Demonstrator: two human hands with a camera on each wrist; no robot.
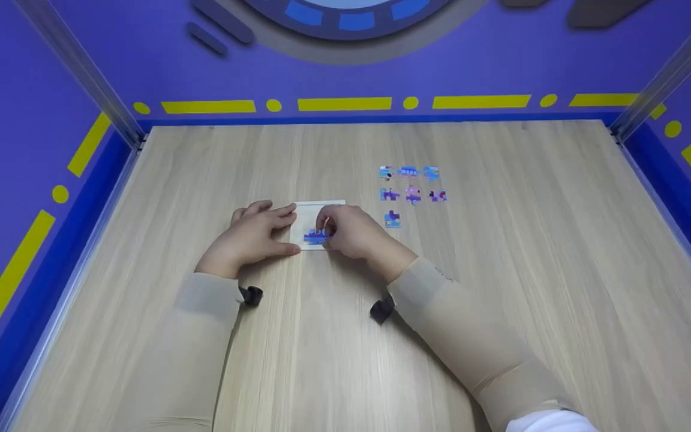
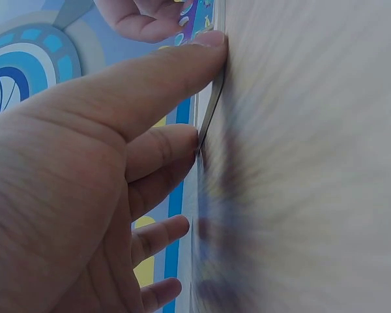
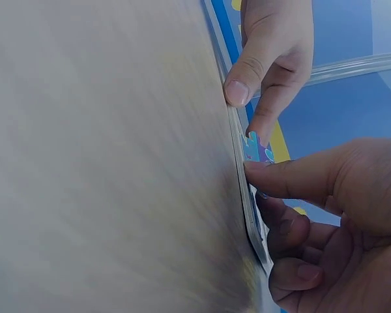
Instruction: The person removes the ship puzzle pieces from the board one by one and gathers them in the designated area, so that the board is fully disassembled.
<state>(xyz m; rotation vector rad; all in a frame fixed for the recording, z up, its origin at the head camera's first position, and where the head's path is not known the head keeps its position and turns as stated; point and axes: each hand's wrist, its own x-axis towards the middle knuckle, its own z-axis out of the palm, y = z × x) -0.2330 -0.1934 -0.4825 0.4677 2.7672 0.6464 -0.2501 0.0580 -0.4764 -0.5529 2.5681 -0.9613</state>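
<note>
A small pale puzzle tray [image 1: 306, 211] lies flat on the table. Blue and purple jigsaw pieces [image 1: 315, 237] show in its lower part, partly covered by my right hand [image 1: 354, 233]. That hand pinches a jigsaw piece [image 3: 251, 147] between thumb and index finger, low over the tray; its other fingers curl inward. At the tray's left side, my left hand [image 1: 254, 234] rests with spread fingers, the thumb at the lower corner and the index fingertip at the upper corner. The left wrist view shows the left thumb [image 2: 176, 68] against the tray's rim.
Several loose jigsaw pieces [image 1: 412, 194] lie in rows to the right of the tray, one piece [image 1: 392, 219] nearest my right wrist. Purple-blue panels [image 1: 345, 78] enclose the wooden table [image 1: 531, 252] at the back and sides.
</note>
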